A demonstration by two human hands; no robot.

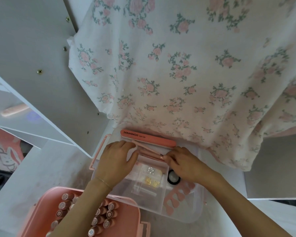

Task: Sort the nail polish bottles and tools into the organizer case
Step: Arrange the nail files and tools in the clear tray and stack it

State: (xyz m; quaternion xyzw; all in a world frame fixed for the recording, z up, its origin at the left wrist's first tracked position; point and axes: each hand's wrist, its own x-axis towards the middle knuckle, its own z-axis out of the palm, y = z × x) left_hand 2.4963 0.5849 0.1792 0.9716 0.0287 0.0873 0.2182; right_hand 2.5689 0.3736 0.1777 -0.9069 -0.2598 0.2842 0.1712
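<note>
The floral cloth [186, 74] takes up most of the view, draped over the far side and hanging down to the far edge of the clear organizer tray [183, 214], which serves as the landmark here. Just nearer than the tray and to its left sits the pink case [126, 212], its slots filled with nail polish bottles [108, 214] standing caps up. In the tray's near-right compartment lies a pink toe separator [176, 197], with a small round black-rimmed jar [173, 177] just beyond it. Along the tray's far edge lies the pink nail file [147, 136], flat and lengthwise. In the middle compartment are small packets of gold and clear nail gems [150, 177].

Both hands work in the tray's far compartment, just this side of the file. The left hand [116, 159] has its fingers curled at one end of a slim pink brush [150, 150]; the right hand [184, 163] pinches the other end, near the metal ferrule — so both are closed on the same tool.

The brush looks light, thin and rigid, with a smooth handle that could slip or roll. I would hold it by the handle, away from the bristles, which seem the delicate part, and lay it flat beside the file — not drop it in.
</note>
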